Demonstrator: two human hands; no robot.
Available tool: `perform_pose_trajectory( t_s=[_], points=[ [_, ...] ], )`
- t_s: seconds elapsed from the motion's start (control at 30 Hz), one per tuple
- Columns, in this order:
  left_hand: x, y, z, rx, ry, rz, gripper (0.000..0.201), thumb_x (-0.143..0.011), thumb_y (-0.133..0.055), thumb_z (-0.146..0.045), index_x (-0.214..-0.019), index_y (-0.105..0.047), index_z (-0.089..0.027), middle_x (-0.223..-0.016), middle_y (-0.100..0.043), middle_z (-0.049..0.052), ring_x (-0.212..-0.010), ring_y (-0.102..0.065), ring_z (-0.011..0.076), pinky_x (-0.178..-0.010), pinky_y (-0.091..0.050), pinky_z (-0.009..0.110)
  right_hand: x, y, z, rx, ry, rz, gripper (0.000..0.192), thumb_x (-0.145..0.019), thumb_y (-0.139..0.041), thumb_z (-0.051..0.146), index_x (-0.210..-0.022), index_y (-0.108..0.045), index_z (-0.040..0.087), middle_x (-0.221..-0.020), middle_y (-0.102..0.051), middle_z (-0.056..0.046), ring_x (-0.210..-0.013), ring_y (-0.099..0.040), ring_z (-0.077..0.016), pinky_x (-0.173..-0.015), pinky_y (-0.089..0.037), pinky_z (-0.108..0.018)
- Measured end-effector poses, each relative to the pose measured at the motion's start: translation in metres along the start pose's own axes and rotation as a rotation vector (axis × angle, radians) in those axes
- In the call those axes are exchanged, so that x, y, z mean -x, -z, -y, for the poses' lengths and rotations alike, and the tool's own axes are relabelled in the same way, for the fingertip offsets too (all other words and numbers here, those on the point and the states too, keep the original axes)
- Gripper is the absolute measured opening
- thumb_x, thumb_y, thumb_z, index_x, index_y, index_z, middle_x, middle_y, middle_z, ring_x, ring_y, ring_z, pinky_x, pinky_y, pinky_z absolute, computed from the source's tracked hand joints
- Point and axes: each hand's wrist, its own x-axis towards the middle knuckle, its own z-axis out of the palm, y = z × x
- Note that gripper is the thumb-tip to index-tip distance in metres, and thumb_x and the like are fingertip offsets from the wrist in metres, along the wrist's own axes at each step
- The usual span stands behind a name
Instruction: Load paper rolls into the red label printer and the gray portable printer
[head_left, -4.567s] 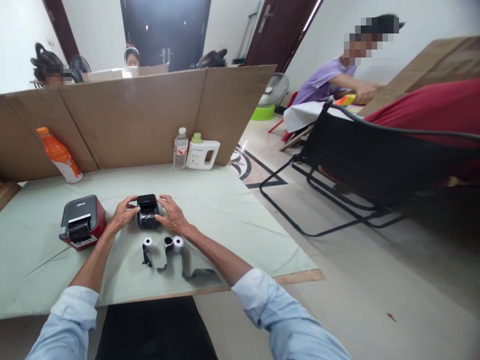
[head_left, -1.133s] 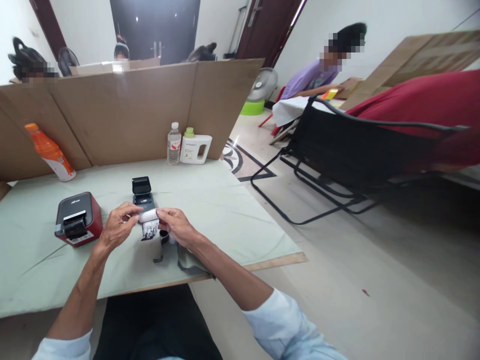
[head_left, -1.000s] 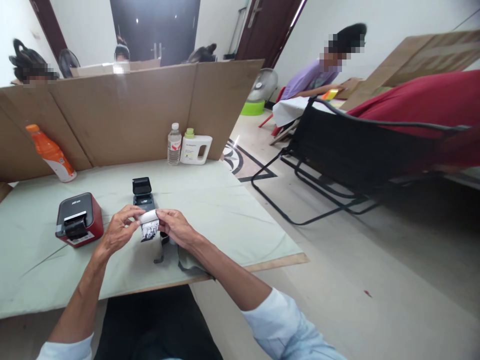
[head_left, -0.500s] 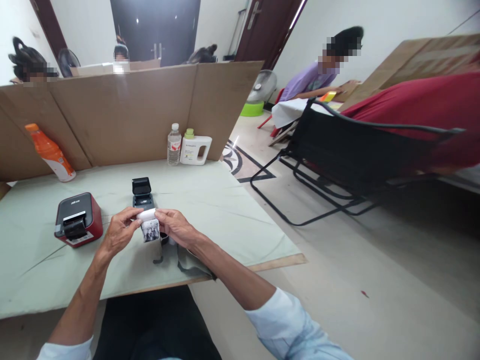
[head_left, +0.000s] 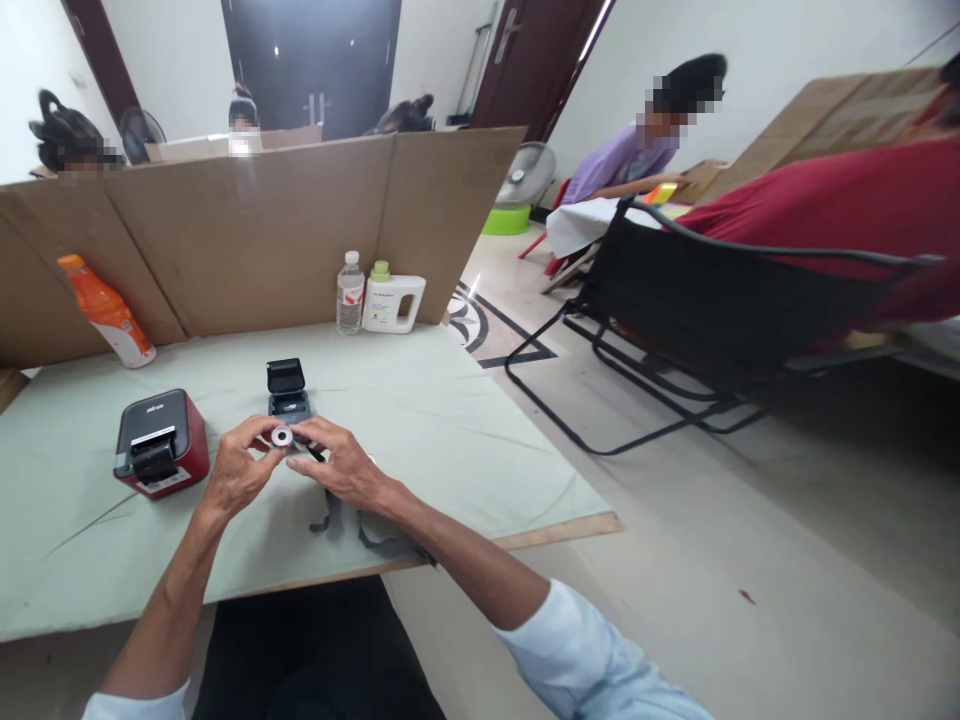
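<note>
Orange bottle (head_left: 105, 320): leans against the cardboard screen (head_left: 255, 235) at the far left of the table (head_left: 450, 400); capped, its contents not readable.
Red printer (head_left: 161, 442): red body with a black top, standing on the green table cover well to the left of the hands.
Left hand (head_left: 236, 470): raised just above the table, fingers curled; thumb and forefinger pinch the left side of the paper roll.
Paper roll (head_left: 282, 436): small and white, held between the two hands with its round end and dark core hole turned toward the camera; it sits at the fingertips of both hands, clear of the table and just in front of the black printer.
Black printer (head_left: 288, 390): small, lid hinged up and open; its paper bay lies just beyond the roll, and what is inside cannot be told.
Right hand (head_left: 341, 468): fingers bent, fingertips closing on the right side of the roll; palm faces down.
Dark printed strips (head_left: 360, 525): loose curls of paper lying on the table under and beside the right wrist.
Water bottle (head_left: 349, 293): clear, capped, upright at the foot of the screen.
White jug (head_left: 391, 300): green cap, handle to the right, touching or just beside the water bottle.
Black chair (head_left: 697, 310): on the floor to the right of the table.
</note>
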Motion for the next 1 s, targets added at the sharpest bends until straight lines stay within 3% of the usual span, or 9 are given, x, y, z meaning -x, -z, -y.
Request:
perform_pose_trajectory(
  t_s=[0.1, 0.2, 0.27, 0.47, 0.67, 0.9, 1.0],
  points=[
    [0.004, 0.001, 0.002, 0.115, -0.043, -0.046, 0.017, -0.083, -0.071, -0.02, -0.1, -0.073, -0.02, -0.105, -0.075, 0.007, -0.095, -0.071, 0.0197, -0.076, -0.058, 0.028, 0.003, 0.003, -0.003, -0.183, -0.175, -0.039, 0.042, -0.09, -0.071, 0.043, -0.124, -0.071, 0.02, -0.119, -0.071, -0.01, -0.104, -0.066, -0.0216, -0.084, -0.055, -0.033],
    [0.008, -0.001, 0.003, 0.209, -0.049, -0.067, 0.016, -0.083, -0.074, -0.021, -0.099, -0.072, -0.02, -0.107, -0.073, 0.009, -0.1, -0.07, 0.0213, -0.078, -0.059, 0.029, 0.002, 0.005, -0.008, -0.407, -0.386, -0.022, 0.046, -0.089, -0.07, 0.053, -0.12, -0.073, 0.019, -0.108, -0.074, -0.009, -0.091, -0.07, -0.0203, -0.074, -0.057, -0.032],
    [0.01, -0.003, 0.004, 0.24, -0.037, -0.063, 0.017, -0.083, -0.074, -0.021, -0.1, -0.071, -0.019, -0.107, -0.073, 0.01, -0.101, -0.071, 0.0218, -0.08, -0.059, 0.03, 0.0, 0.005, -0.009, -0.544, -0.447, 0.026, 0.046, -0.084, -0.075, 0.052, -0.115, -0.075, 0.019, -0.102, -0.075, -0.008, -0.081, -0.07, -0.0185, -0.068, -0.056, -0.031],
    [0.014, -0.004, 0.007, 0.12, -0.049, -0.069, 0.022, -0.084, -0.068, -0.016, -0.105, -0.073, -0.021, -0.107, -0.073, 0.007, -0.097, -0.07, 0.0187, -0.076, -0.06, 0.028, -0.003, 0.0, -0.009, -0.664, -0.495, -0.083, 0.039, -0.07, -0.083, 0.028, -0.107, -0.076, 0.016, -0.093, -0.078, -0.005, -0.078, -0.069, -0.0163, -0.073, -0.054, -0.03],
    [0.019, 0.0, 0.007, 0.026, -0.09, -0.033, 0.028, -0.086, -0.068, -0.016, -0.113, -0.075, -0.02, -0.113, -0.073, 0.009, -0.098, -0.071, 0.0193, -0.076, -0.063, 0.029, -0.004, -0.002, -0.018, -0.686, -0.482, -0.128, 0.044, -0.064, -0.086, 0.025, -0.106, -0.074, 0.016, -0.092, -0.078, -0.005, -0.084, -0.071, -0.0183, -0.079, -0.056, -0.032],
    [0.018, 0.0, 0.017, -0.068, -0.07, -0.014, 0.03, -0.086, -0.062, -0.013, -0.11, -0.077, -0.021, -0.111, -0.077, 0.008, -0.095, -0.073, 0.0199, -0.078, -0.062, 0.03, 0.0, -0.001, -0.013, -0.608, -0.541, -0.069, 0.06, -0.069, -0.083, 0.024, -0.127, -0.068, 0.019, -0.078, -0.07, 0.002, -0.067, -0.066, -0.0144, -0.059, -0.052, -0.025],
    [0.009, 0.001, 0.028, -0.114, -0.061, -0.005, 0.033, -0.085, -0.058, -0.012, -0.11, -0.077, -0.021, -0.108, -0.078, 0.008, -0.091, -0.073, 0.0194, -0.079, -0.061, 0.031, -0.005, -0.002, -0.016, -0.596, -0.527, -0.066, 0.06, -0.069, -0.082, 0.022, -0.128, -0.068, 0.02, -0.074, -0.069, 0.003, -0.065, -0.067, -0.0144, -0.055, -0.053, -0.024]
  ],
)
